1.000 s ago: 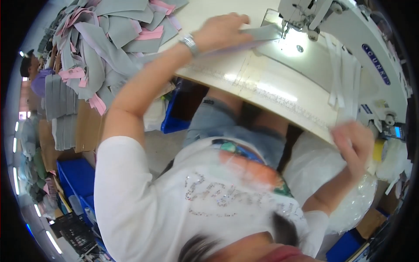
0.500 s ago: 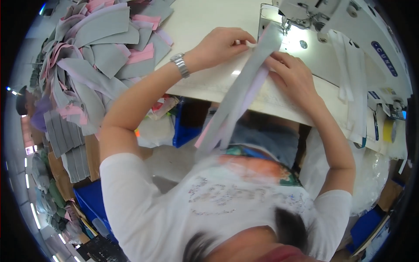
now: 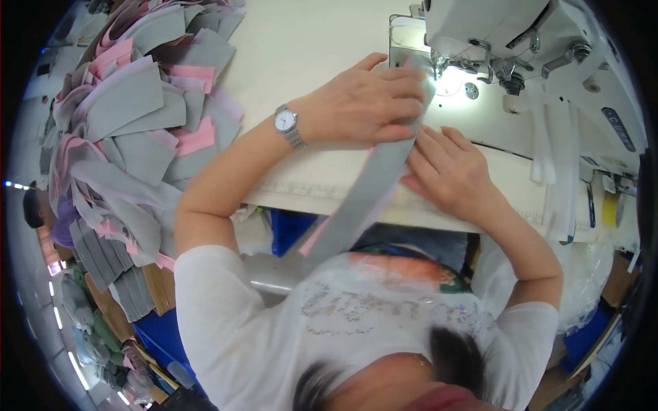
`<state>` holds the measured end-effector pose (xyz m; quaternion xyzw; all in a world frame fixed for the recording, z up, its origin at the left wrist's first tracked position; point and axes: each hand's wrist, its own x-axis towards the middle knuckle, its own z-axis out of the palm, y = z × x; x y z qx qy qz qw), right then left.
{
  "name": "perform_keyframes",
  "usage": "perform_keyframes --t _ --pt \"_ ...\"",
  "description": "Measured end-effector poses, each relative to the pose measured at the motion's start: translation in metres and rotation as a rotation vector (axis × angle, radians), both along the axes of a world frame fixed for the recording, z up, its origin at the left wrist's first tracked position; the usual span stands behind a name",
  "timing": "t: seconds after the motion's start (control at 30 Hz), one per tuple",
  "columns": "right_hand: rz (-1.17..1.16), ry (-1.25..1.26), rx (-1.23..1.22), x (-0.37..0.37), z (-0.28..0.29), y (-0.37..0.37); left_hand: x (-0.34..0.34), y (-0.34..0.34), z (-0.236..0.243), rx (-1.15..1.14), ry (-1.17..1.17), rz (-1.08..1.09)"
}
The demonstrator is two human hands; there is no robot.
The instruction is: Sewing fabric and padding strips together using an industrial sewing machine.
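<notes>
A long grey fabric strip with pink and lilac layers along its edges (image 3: 367, 185) runs from the sewing machine's needle area (image 3: 439, 65) down over the table's front edge toward my lap. My left hand (image 3: 373, 103) lies across the strip just short of the needle, its fingers stretched out over the cloth. Against the strip's right edge rests my right hand (image 3: 449, 168), with its fingers extended and its thumb nearer the table edge. The presser foot is partly hidden by machine parts and glare. A metal-band watch (image 3: 285, 122) is on my left wrist.
A large heap of grey, pink and lilac fabric pieces (image 3: 130, 109) covers the table's left side. The white machine head (image 3: 507, 27) overhangs the far right. White strips (image 3: 565, 164) hang at the right, near a yellow tape roll (image 3: 610, 210).
My left hand has moved from beside the strip onto it, its fingers now flattened over the cloth. My right hand remains at the strip's right edge. The view has shifted slightly.
</notes>
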<state>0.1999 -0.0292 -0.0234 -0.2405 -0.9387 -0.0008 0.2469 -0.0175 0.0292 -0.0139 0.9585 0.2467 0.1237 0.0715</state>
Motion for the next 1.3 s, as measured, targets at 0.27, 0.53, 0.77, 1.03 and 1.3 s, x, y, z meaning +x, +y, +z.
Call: perform_keyframes --t 0.27,0.53,0.77,1.03,1.3 --pt "0.074 -0.019 0.208 0.002 -0.01 0.008 0.002 -0.002 -0.013 0.001 -0.014 -0.01" --pt "0.101 0.076 -0.049 0.026 -0.007 0.016 0.005 -0.008 -0.013 -0.378 -0.217 0.134" --pt "0.116 0.046 -0.004 0.03 -0.008 0.013 0.012 -0.014 -0.02 -0.015 -0.117 0.147" --pt "0.131 -0.008 0.103 0.031 -0.009 -0.001 0.024 -0.018 -0.005 0.024 -0.071 0.183" --pt "0.083 -0.031 0.115 0.028 -0.009 -0.001 0.023 -0.015 -0.009 -0.016 -0.09 0.172"
